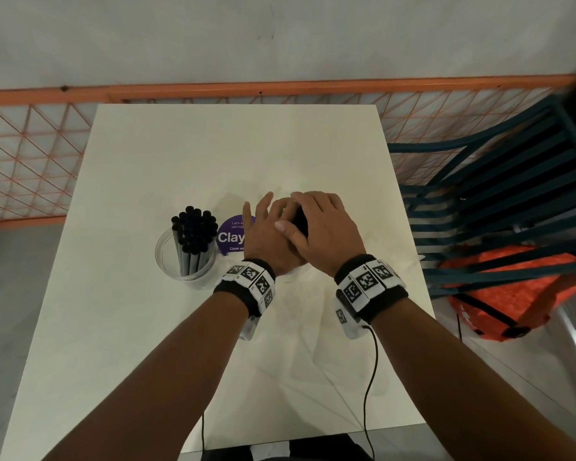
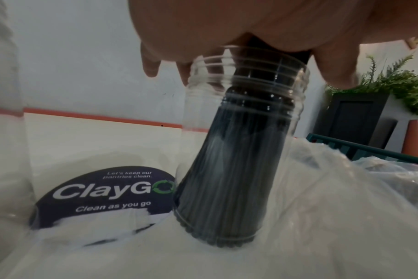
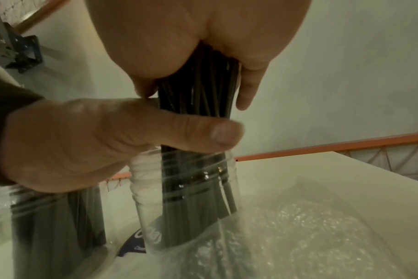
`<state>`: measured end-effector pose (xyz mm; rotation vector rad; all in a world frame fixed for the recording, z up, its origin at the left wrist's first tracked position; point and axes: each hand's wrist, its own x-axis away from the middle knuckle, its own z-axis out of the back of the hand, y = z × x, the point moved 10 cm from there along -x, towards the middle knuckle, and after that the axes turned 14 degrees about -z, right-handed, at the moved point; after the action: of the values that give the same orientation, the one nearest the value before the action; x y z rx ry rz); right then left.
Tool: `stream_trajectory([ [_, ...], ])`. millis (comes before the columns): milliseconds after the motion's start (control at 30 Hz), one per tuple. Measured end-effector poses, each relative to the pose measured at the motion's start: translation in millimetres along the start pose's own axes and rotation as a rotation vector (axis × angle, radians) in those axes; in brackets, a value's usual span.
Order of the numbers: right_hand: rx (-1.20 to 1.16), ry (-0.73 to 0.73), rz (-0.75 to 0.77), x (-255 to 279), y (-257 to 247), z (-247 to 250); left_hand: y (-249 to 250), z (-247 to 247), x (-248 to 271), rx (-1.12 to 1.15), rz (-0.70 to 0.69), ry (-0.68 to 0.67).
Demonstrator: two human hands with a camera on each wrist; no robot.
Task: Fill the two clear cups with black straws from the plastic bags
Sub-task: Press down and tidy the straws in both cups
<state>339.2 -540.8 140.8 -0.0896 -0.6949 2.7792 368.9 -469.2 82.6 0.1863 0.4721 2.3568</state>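
Note:
A clear cup (image 1: 187,261) packed with black straws (image 1: 193,231) stands at the left on the white table (image 1: 213,154). To its right, both hands meet over a second clear cup (image 2: 241,151). A bundle of black straws (image 3: 193,207) stands in it. My right hand (image 1: 313,221) grips the top of that bundle from above, thumb and fingers on either side. My left hand (image 1: 263,227) wraps the bundle just above the cup's rim, its thumb (image 3: 203,132) lying across the straws. An empty clear plastic bag (image 2: 322,207) lies crumpled at the cup's base.
A round purple "ClayGo" sticker (image 1: 230,237) lies on the table between the two cups. A teal slatted chair (image 1: 496,194) with an orange bag (image 1: 512,294) under it stands close on the right. An orange mesh fence (image 1: 24,154) runs behind the table.

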Motion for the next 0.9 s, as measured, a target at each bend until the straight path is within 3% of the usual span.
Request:
stream_trajectory([
  [133, 0.030, 0.020, 0.053, 1, -6, -1, 0, -1, -1, 0.006, -0.004, -0.026],
  [267, 0.036, 0.038, 0.032, 0, -1, 3, -4, 3, 0, 0.095, 0.015, 0.053],
  [400, -0.108, 0.122, 0.006, 6, 8, 29, -3, 10, 0, 0.102, -0.003, 0.111],
  [633, -0.497, 0.255, -0.433, 49, 118, 75, 2, 21, 10, 0.180, -0.030, 0.085],
  [800, -0.395, 0.003, -0.769, 106, 202, 31, -6, 16, 50, 0.430, 0.080, 0.160],
  [900, -0.345, -0.053, -0.772, 124, 203, 13, -3, 11, 59, 0.382, 0.119, 0.183],
])
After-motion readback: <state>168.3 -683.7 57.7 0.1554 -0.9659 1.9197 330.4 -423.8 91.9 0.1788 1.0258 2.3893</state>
